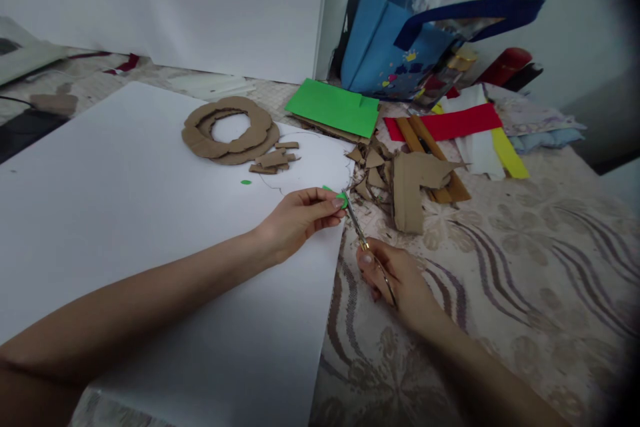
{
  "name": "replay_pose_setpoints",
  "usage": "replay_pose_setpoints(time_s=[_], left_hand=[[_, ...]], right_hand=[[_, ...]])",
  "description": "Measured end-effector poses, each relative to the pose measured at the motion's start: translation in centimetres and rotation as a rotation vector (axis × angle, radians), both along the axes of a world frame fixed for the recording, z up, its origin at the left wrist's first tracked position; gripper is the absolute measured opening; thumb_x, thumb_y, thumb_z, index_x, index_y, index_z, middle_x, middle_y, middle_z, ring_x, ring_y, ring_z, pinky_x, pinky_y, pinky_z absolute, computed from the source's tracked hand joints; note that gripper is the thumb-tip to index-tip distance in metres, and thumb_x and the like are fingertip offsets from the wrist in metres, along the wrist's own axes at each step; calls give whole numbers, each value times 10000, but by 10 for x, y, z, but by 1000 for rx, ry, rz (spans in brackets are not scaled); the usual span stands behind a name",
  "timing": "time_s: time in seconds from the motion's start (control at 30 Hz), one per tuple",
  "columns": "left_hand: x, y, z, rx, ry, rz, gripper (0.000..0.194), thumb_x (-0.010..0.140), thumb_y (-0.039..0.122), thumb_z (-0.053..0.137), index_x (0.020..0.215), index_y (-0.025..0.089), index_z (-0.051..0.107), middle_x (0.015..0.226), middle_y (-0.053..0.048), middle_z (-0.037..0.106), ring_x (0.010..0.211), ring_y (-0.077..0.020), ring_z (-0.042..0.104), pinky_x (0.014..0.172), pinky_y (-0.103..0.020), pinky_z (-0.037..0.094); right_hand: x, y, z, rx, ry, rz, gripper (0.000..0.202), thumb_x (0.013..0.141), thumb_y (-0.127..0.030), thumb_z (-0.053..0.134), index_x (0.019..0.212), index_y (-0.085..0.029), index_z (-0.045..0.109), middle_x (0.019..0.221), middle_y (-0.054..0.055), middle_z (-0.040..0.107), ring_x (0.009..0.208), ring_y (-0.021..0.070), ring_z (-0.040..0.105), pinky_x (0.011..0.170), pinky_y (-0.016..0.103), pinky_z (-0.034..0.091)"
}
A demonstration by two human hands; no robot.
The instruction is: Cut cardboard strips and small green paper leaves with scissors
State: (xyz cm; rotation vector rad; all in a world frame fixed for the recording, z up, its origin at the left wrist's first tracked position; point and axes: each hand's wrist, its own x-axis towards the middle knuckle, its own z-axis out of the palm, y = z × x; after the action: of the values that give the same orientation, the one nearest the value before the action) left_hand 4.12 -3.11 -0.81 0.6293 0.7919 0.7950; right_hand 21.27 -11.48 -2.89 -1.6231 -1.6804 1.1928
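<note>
Paper scrap (343,199), green, mid-view, pinched tight by our left hand (303,219); at its five o'clock our right hand (397,280) curls round scissors (355,221), tips right against it; scalloped cardboard rings (203,141) at ten, green sheet (333,107) at twelve!

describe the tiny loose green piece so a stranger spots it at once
On the large white sheet, find the stacked cardboard rings. Just nearer the camera lies a tiny green oval, loose, unlike the green piece in the left hand.
</note>
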Motion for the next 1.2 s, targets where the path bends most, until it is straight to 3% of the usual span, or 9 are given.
replay_pose_setpoints(time_s=[0.3, 0.67, 1.2], left_hand=[[-4, 6, -1, 23, 10, -67, 95, 732, 120, 694, 740, 93, 604, 709, -21, 637, 675, -72, 596, 695, -211, 463], [-6, 11, -2, 49, 56, -86, 52, 755, 91, 656, 753, 92, 604, 703, -26, 642, 646, -73, 599, 680, -218, 461], [-8, 12, 1, 95, 113, -142, 35, 762, 91, 644, 749, 80, 613, 692, -31, 640, 640, -71, 585, 663, -221, 450]], right_hand=[[1, -1, -2, -71, 79, -10, 445, 880, -586, 388, 656, -203, 423, 478, -44, 424, 433, 102, 418, 404, 211, 313], [1, 2, -1, -17, 5, 16, 419, 892, -536, 393, 637, -204, 402, 505, -47, 389, 450, 98, 393, 419, 218, 302], [4, 0, -2, -54, 63, 43, 482, 882, -623, 331, 658, -200, 387, 557, -45, 344, 485, 95, 355, 439, 224, 306]])
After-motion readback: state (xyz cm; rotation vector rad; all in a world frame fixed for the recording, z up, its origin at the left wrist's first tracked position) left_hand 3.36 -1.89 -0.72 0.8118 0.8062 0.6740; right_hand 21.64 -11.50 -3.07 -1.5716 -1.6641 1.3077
